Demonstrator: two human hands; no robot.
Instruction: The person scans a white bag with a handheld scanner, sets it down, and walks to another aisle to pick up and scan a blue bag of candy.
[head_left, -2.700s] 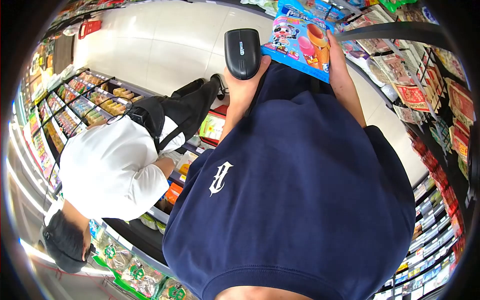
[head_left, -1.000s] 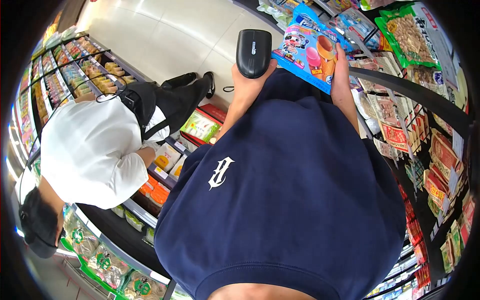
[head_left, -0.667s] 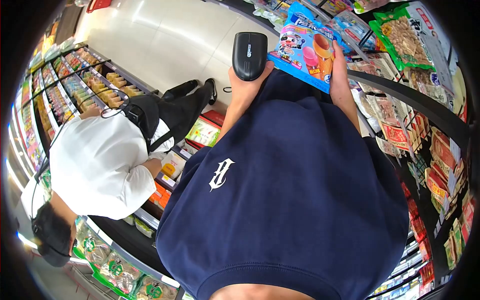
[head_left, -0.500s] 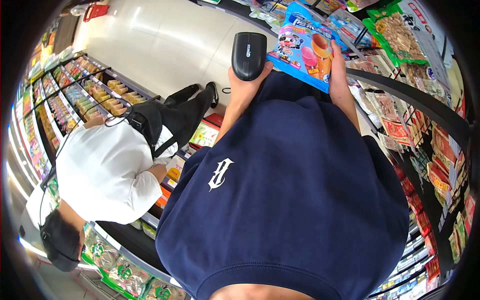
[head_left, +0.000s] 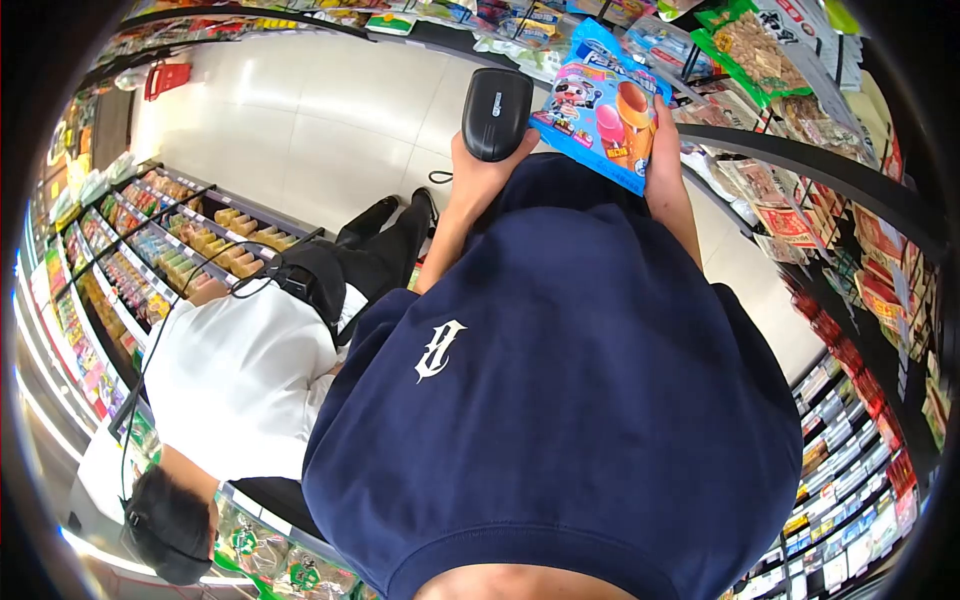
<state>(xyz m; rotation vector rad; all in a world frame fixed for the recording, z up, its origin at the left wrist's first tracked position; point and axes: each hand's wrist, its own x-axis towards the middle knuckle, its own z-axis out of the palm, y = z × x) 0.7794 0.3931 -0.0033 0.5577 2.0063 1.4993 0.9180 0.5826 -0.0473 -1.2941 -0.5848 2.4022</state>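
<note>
A black handheld barcode scanner (head_left: 498,115) is gripped in my left hand (head_left: 485,178), whose thumb reaches over to the lower left corner of a bag. That blue snack bag (head_left: 588,140), printed with a cartoon cow and ice cream cones, is held by its right edge in my right hand (head_left: 668,160). The printed face is turned up toward me, and the bag is tilted. Scanner and bag are side by side in front of my navy top (head_left: 570,340).
A person in a white shirt (head_left: 240,370) is close on my left, beside shelves of packaged snacks (head_left: 150,240). Racks of hanging bags (head_left: 790,210) and a black curved rail (head_left: 810,150) run along my right. A red basket (head_left: 166,80) stands far off on the pale floor (head_left: 320,110).
My view has turned slightly, so shelves and the other person sit differently in it. The bag has shifted a little left and down, closer to the scanner; both hands keep their hold.
</note>
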